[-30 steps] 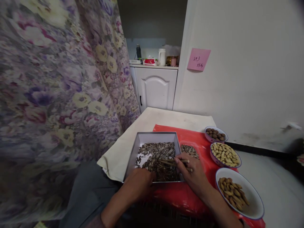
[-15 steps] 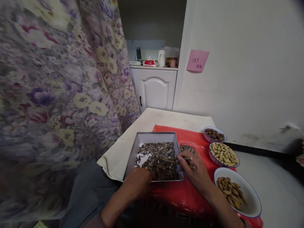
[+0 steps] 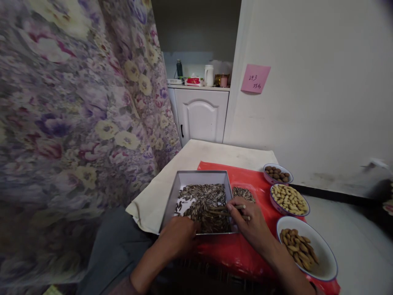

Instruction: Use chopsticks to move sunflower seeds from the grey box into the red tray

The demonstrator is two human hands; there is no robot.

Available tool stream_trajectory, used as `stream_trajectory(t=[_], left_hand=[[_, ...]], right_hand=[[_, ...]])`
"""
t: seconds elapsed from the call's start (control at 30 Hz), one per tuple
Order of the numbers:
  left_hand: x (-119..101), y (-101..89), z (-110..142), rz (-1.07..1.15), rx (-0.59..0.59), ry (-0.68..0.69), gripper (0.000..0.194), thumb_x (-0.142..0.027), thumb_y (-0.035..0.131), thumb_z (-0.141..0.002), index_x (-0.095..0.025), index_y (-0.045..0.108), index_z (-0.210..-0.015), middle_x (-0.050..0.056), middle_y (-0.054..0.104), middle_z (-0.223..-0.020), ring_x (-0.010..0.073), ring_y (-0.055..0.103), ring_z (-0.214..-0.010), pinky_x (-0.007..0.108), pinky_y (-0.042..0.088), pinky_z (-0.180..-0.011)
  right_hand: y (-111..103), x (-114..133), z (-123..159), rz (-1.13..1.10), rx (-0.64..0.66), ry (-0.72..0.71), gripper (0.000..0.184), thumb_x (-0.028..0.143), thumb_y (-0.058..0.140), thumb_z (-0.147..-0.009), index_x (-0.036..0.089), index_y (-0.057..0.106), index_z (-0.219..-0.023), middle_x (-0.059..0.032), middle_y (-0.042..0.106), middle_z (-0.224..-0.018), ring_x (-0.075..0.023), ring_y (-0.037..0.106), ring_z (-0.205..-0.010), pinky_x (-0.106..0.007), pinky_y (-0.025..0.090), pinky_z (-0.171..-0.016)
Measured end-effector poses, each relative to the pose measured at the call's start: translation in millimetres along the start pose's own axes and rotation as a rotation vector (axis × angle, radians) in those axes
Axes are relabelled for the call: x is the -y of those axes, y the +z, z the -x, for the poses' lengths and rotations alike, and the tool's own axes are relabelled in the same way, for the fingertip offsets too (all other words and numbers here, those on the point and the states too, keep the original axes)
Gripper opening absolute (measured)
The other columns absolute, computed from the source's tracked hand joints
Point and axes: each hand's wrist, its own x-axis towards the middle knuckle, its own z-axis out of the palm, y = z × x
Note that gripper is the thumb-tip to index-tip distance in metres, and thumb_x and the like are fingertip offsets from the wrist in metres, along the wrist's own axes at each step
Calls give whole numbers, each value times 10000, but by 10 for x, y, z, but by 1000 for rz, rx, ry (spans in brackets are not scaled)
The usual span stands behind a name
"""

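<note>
Pinching a pair of sticks [image 3: 220, 208] between thumb and fingers, the right hand [image 3: 246, 218] keeps a narrow grip at the box's right wall. The sticks' front ends reach left over the seeds [image 3: 204, 201]; their butt ends jut out past the knuckles. Whether a seed is caught between the tips is too blurred to tell.

The left hand [image 3: 180, 232] lies at the near left of the box [image 3: 201, 177], palm down, its fingertips in shadow by the near wall; whether that grip holds anything, I cannot tell.

Dark, striped seeds cover most of the box's floor, with a white patch bare toward the left. Just outside the right wall, partly behind the right hand, is a second heap [image 3: 243, 193] of seeds.

Red sheeting [image 3: 236, 254] lies beneath the box's right part and spreads over the cream-covered counter [image 3: 225, 151]. Along its right edge stand three bowls in a row: the nearest and largest [image 3: 325, 250] with long brown nuts, the middle one [image 3: 280, 209] with pale nuts, the farthest [image 3: 270, 179] with round brown ones.

Beyond the counter are a white cabinet [image 3: 202, 114], a pink note [image 3: 256, 78] on the wall and, at left, a flowered curtain [image 3: 76, 110].
</note>
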Motion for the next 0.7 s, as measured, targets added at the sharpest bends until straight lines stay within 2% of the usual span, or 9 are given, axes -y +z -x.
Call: stream_trajectory(t=[0.33,0.5,0.7], left_hand=[[-2,-4,-7,13,2,11,250,-371,574,-792,-221,716,-932,114,757,-892,298,712,-889,350,519,-734],[-4,-4,-9,-4,0,10,239,-375,571,-804,-229,713,-930,102,758,-881,276,714,-876,339,523,-748],[-10,-7,13,13,-13,9,223,-344,585,-790,-220,717,-920,109,760,-883,292,714,-878,358,525,-739]], right_hand=[[-66,31,14,9,-24,-20,249,312,479,-974,193,656,-846,-12,661,-645,-163,641,-584,-247,470,-570],[-9,10,32,-23,25,10,272,332,465,-983,200,627,-810,11,622,-571,-147,606,-512,-224,447,-498],[14,-12,16,10,-2,-5,275,316,469,-976,194,637,-796,0,639,-613,-150,616,-555,-236,453,-541]])
